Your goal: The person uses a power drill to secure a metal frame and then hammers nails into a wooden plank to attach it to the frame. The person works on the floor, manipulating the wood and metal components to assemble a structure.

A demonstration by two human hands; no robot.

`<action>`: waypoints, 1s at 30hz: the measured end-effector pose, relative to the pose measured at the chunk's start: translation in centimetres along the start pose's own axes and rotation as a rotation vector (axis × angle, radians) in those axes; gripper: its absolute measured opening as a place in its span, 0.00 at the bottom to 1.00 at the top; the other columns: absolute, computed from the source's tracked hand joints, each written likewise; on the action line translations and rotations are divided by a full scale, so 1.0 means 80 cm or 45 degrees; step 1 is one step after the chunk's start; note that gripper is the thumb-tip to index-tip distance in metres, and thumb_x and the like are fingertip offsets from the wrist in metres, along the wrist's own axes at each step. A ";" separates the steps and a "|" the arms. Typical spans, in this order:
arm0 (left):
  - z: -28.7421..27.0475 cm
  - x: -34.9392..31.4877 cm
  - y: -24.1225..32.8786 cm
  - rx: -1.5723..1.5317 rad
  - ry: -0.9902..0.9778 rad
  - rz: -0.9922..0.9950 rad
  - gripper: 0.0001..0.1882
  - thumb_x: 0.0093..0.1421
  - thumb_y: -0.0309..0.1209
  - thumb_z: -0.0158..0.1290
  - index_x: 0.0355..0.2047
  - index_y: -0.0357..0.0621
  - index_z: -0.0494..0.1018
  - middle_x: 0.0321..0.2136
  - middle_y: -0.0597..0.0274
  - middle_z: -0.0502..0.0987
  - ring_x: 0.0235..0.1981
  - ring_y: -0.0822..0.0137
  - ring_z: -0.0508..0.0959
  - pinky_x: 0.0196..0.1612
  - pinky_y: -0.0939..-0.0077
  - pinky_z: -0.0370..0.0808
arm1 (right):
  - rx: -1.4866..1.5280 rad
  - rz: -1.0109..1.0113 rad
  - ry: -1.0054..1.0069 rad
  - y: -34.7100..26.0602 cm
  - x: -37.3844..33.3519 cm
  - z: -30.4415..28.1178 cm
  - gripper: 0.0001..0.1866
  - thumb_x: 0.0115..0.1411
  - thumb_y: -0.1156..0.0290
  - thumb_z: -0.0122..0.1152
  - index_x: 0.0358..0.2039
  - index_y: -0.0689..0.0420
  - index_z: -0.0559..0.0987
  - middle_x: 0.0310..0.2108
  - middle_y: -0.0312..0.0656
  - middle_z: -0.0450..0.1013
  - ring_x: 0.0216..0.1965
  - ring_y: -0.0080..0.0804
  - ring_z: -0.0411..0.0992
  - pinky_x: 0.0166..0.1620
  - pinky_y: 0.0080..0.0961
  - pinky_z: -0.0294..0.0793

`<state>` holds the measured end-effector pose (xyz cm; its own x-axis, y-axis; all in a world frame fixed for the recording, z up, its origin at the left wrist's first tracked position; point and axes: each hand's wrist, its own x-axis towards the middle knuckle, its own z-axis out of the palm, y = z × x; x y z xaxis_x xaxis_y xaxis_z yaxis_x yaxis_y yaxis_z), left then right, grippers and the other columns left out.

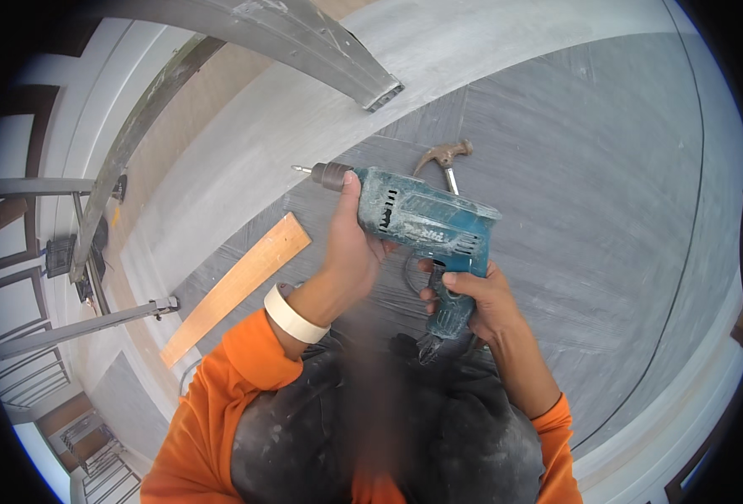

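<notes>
A dusty teal power drill (426, 214) lies across the middle of the view, its bit pointing left. My right hand (485, 298) is wrapped round its pistol grip, the thumb across the back of the handle. Under the front of the body, just behind the dark chuck (331, 175), my left hand (353, 244) supports the drill with the thumb up along its near side. A short driver bit (301, 169) sticks out of the chuck. Around my left wrist is a roll of cream tape (294, 316). Part of the cord shows below the handle.
A claw hammer (445, 157) lies on the grey floor (590, 193) beyond the drill. An orange-brown wooden strip (237, 287) rests to the left of my left forearm. Metal ladder-like legs (338, 63) stand at the far side and left. A dark cable (697, 193) runs along the right.
</notes>
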<state>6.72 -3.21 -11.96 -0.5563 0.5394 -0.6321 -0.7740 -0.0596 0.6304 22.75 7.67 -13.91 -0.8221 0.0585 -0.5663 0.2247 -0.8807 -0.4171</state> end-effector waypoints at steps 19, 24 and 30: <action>-0.006 -0.002 0.008 -0.325 -0.461 0.013 0.30 0.65 0.57 0.33 0.47 0.44 0.67 0.45 0.57 0.73 0.50 0.62 0.71 0.55 0.60 0.65 | 0.381 -0.139 -0.483 0.024 -0.007 0.005 0.48 0.42 0.62 0.69 0.61 0.63 0.57 0.52 0.65 0.64 0.31 0.45 0.76 0.34 0.36 0.75; 0.000 0.007 0.013 -0.335 -0.467 0.012 0.30 0.65 0.56 0.32 0.47 0.42 0.67 0.45 0.56 0.73 0.49 0.62 0.72 0.55 0.62 0.67 | 0.201 -0.173 -0.470 0.019 -0.005 0.012 0.46 0.42 0.56 0.69 0.58 0.66 0.61 0.54 0.63 0.64 0.29 0.39 0.72 0.34 0.35 0.71; 0.012 0.018 0.026 -0.325 -0.613 0.049 0.29 0.65 0.55 0.34 0.46 0.41 0.68 0.44 0.55 0.74 0.49 0.61 0.73 0.54 0.63 0.68 | 0.325 -0.177 -0.773 0.015 0.008 0.006 0.53 0.38 0.66 0.70 0.62 0.66 0.53 0.57 0.69 0.58 0.36 0.45 0.73 0.37 0.35 0.71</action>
<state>4.59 -1.78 -11.09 -0.4306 0.8530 -0.2949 -0.8380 -0.2564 0.4817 22.24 6.44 -14.42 -0.9995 -0.0296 0.0123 0.0259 -0.9719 -0.2338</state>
